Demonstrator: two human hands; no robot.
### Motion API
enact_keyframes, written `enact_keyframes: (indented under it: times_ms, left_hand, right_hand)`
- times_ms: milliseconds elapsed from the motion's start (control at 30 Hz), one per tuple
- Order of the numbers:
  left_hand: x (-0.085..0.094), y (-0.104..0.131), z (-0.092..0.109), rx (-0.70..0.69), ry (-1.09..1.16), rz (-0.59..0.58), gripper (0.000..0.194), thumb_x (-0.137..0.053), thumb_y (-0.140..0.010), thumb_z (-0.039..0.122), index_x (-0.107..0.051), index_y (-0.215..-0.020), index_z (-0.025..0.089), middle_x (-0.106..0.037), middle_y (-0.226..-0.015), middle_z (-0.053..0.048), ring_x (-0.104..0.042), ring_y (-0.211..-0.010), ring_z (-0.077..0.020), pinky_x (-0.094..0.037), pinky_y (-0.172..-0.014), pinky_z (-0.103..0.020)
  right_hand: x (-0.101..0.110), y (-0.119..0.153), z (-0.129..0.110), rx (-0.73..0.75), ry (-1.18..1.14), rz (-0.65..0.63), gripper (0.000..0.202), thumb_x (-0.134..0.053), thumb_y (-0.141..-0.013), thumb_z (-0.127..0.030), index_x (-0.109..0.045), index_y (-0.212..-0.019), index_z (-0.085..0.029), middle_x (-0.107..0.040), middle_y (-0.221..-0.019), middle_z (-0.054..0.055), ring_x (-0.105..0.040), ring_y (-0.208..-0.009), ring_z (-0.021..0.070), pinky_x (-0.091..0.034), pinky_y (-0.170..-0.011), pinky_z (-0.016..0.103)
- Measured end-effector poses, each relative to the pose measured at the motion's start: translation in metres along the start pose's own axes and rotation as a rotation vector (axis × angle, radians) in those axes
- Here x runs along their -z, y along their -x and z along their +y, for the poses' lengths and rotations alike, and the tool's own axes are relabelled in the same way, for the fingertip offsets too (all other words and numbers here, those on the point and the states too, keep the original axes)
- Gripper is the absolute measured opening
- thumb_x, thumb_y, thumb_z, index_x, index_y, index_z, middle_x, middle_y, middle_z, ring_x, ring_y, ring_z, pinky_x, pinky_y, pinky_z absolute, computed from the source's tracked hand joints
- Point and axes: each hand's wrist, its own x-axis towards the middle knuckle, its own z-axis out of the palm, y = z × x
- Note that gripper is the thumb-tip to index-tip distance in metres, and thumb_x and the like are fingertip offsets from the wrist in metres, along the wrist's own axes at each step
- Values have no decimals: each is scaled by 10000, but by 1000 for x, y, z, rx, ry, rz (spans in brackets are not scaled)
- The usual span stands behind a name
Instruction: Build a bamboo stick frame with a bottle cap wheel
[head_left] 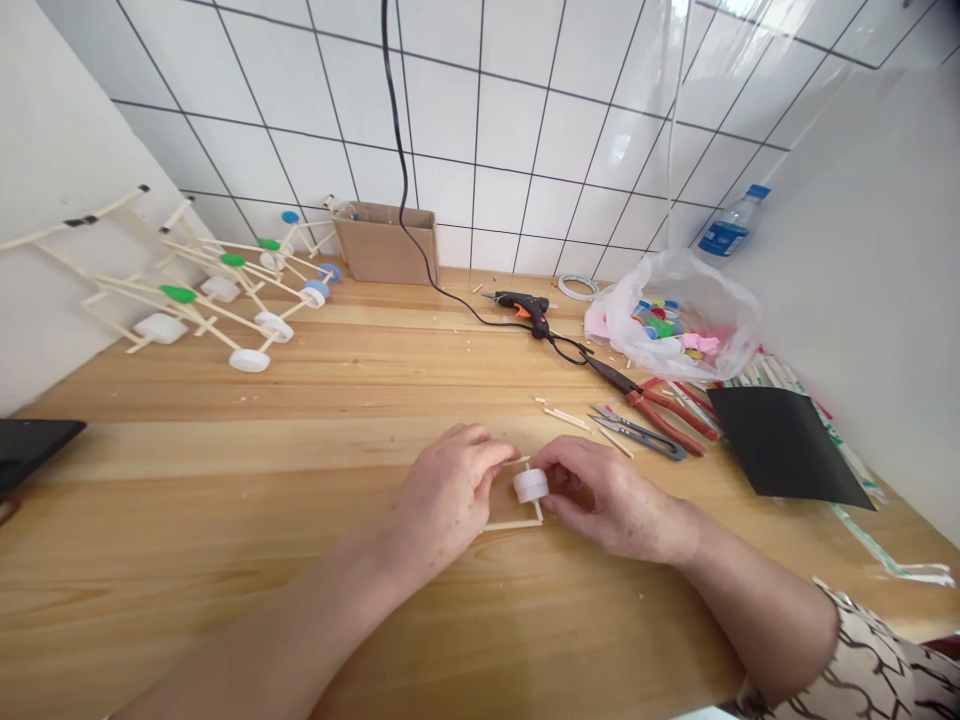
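Near the front edge of the surface [225, 480]:
Cap: white bottle cap [530, 485] on a small stick frame [517, 520].
Hands: my left hand [450, 490] pinches the frame; my right hand [600, 495] grips the cap.
Behind, right: scissors [637, 430], pliers [660, 405], glue gun [525, 305].

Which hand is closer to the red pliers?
The right hand. It sits just in front of the red pliers, at the white bottle cap. The left hand is farther away, on the other side of the cap.
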Motion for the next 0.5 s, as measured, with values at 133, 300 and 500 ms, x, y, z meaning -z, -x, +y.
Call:
enact_keyframes:
  times_ms: [133, 300, 500]
  left_hand:
    - [1, 0, 1, 2, 4, -7, 337, -432, -826, 23, -703, -909, 205, -630, -804, -31, -586, -799, -175, -466, -712, -278]
    - [1, -1, 2, 8, -3, -13, 335, -437, -820, 16, -705, -901, 200, -628, -794, -31, -581, -800, -178, -459, -709, -279]
    - [1, 1, 2, 3, 5, 6, 337, -428, -826, 20, -703, -907, 197, -621, -806, -34, -578, -808, -177, -464, -719, -284]
  right_hand:
    - [0, -1, 0, 0, 14, -16, 221, -547, -756, -36, -553, -938, -161, -569, -779, 26, -504, -658, 132, -436, -587, 247]
    - [0, -1, 0, 24, 21, -11, 222, -553, -758, -40, -552, -950, -152, -578, -845, 59, -519, -727, 156, -455, -644, 277]
    - [-1, -2, 0, 66, 19, 6, 224, -536, -773, -36, -551, -968, -146, -580, -888, 85, -532, -787, 178, -479, -699, 308]
